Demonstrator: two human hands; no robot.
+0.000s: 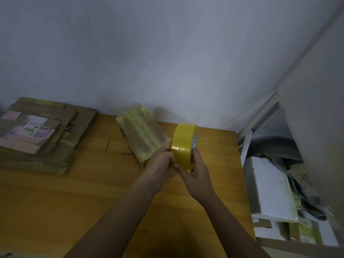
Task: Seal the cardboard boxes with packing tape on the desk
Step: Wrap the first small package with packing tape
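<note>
I see a yellow tape roll [184,144] on edge above the desk [74,192], a taped cardboard box [143,135] lying behind it, flattened boxes [42,135] stacked far left

Dim corner with a wooden desk against a plain wall

The pale wall [167,53] rises behind the desk [74,202], whose orange-brown top fills the lower view; right of the desk, a second wall [320,90] meets it above a cluttered grey shelf [275,131].
</note>
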